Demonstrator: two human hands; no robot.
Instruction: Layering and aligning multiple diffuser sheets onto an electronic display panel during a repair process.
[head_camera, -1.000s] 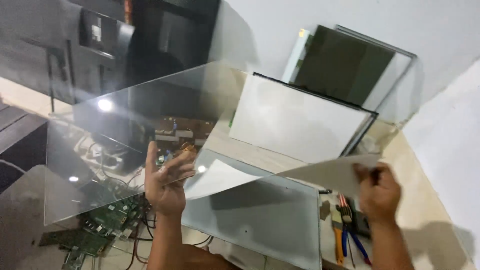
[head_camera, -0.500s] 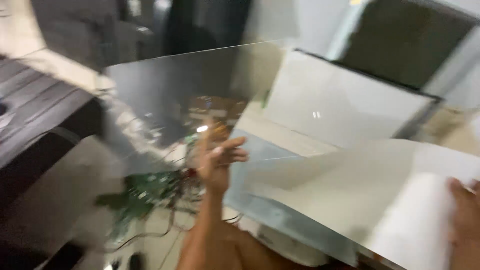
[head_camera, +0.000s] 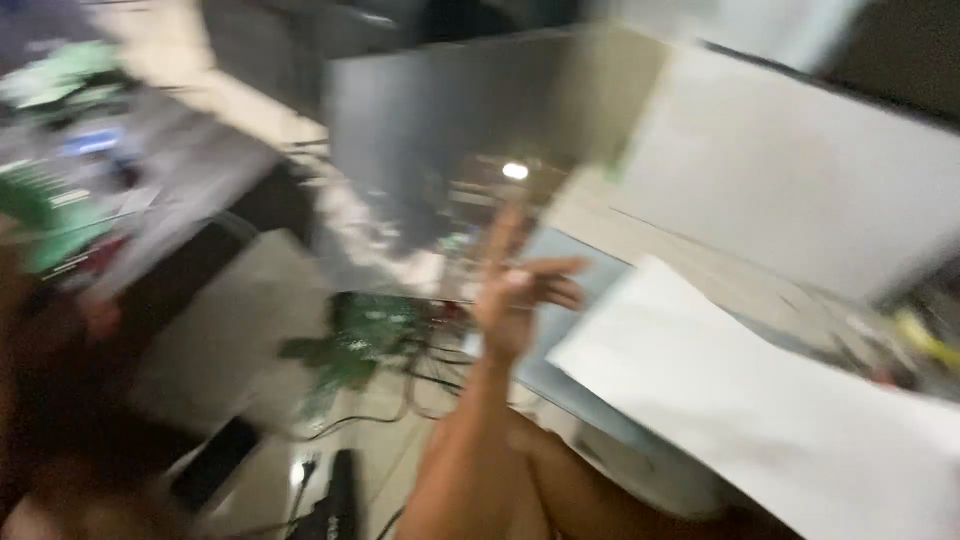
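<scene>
Big clear sheet (head_camera: 440, 150) stands nearly upright ahead of me, my left hand (head_camera: 515, 290) splayed flat against its lower part to prop it, fingers spread, not clenched on anything. White sheet (head_camera: 780, 400) hangs low right over the pale panel (head_camera: 560, 350); right hand out of frame, grip unknown. Green circuit board (head_camera: 365, 335) and cables (head_camera: 420, 375) crowd the lower edge; left side looks more open.
</scene>
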